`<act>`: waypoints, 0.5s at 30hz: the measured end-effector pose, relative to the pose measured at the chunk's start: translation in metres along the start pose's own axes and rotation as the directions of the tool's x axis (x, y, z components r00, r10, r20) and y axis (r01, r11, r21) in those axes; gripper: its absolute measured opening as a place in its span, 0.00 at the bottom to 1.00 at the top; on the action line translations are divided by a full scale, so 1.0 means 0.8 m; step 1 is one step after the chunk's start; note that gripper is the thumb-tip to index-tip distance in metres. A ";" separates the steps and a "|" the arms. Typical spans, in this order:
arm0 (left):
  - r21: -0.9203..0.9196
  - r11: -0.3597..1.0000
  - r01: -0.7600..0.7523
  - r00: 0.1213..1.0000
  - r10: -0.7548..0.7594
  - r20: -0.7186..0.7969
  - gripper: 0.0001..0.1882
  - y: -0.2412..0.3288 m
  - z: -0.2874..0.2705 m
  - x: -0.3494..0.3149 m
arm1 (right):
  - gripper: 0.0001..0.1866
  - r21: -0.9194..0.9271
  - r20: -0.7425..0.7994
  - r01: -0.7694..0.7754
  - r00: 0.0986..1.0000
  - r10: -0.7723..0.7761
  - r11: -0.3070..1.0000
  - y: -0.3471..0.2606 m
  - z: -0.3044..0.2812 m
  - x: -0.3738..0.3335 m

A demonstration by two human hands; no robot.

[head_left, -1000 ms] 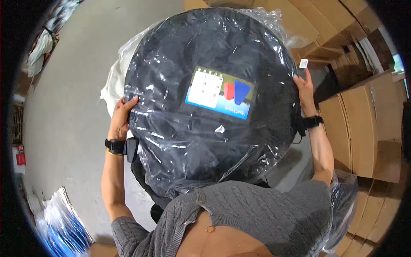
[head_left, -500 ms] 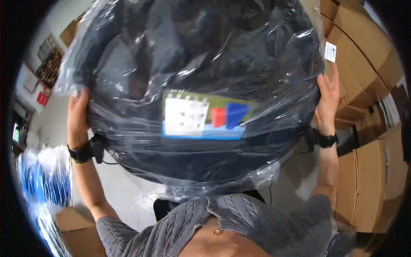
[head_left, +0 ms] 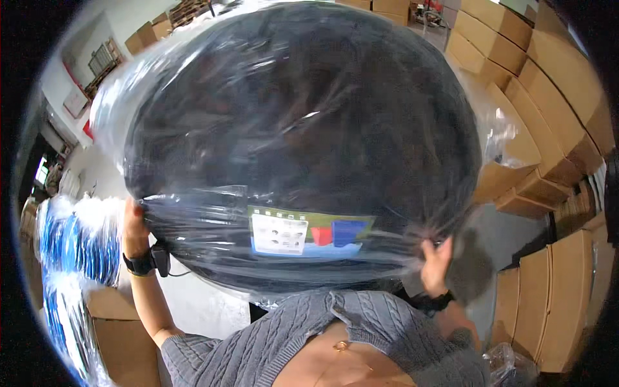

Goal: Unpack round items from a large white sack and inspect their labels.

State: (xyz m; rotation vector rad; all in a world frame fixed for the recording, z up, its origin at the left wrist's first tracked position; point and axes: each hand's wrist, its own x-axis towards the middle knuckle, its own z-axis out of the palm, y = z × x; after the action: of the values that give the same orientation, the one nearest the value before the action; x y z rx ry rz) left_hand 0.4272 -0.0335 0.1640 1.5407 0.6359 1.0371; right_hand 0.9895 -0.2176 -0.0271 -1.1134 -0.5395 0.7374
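A large, flat, round black bundle (head_left: 309,129) fills the middle of the view, wrapped in a clear plastic bag (head_left: 109,119). A printed card (head_left: 278,235) with white, red, blue and green areas shows through the plastic near its lower edge. My left hand (head_left: 135,226) grips the bundle at its lower left rim, the fingers partly hidden behind it. At the lower right, my right hand (head_left: 436,263) is closed on the bag, and the plastic gathers in creases toward the thumb. Each wrist wears a black band.
Stacked cardboard boxes (head_left: 548,122) rise on the right, with more boxes (head_left: 548,303) below them. Blue plastic-wrapped goods (head_left: 80,242) stand at the left, above an open carton (head_left: 122,335). Wooden pallets (head_left: 187,11) lie at the back.
The bundle now sits lower in view, showing its far edge. My right hand has moved from the right rim down and inward to the plastic at the lower right; my left hand is lower too.
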 end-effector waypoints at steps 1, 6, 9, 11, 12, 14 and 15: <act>0.141 0.983 0.121 0.970 -0.087 -0.226 0.34 -0.004 -0.003 -0.009 | 0.31 -0.040 0.108 -0.042 0.993 0.046 0.998 0.017 0.004 -0.025; 0.101 0.957 0.270 0.868 -0.196 -0.457 0.30 -0.071 0.003 0.018 | 0.21 0.126 -0.010 -0.285 0.957 0.289 0.950 0.046 0.022 -0.041; -0.019 0.945 0.326 0.847 -0.300 -0.438 0.24 -0.121 0.033 0.098 | 0.23 0.226 -0.124 -0.139 0.978 0.170 0.964 0.033 0.049 0.014; 0.009 0.977 0.211 0.872 -0.184 -0.453 0.20 -0.131 0.051 0.145 | 0.23 0.242 -0.234 -0.046 0.967 0.104 0.969 0.014 0.066 0.036; -0.012 0.956 0.294 0.843 -0.265 -0.469 0.20 -0.139 0.063 0.169 | 0.23 0.231 -0.222 -0.001 0.974 0.053 0.973 0.004 0.066 0.048; -0.082 0.893 0.442 0.855 -0.448 -0.262 0.15 -0.149 0.091 0.205 | 0.21 0.152 -0.370 0.012 0.928 0.045 0.988 -0.022 0.051 0.061; -0.116 0.878 0.465 0.832 -0.477 -0.282 0.14 -0.160 0.111 0.222 | 0.21 0.073 -0.430 -0.012 0.902 0.042 0.997 -0.031 0.037 0.069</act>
State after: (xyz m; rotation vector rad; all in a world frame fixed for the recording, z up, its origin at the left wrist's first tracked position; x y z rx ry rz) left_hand 0.6053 0.1026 0.0899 1.1054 1.1389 0.8967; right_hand 1.0105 -0.1638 0.0082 -1.1773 -0.1203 0.5049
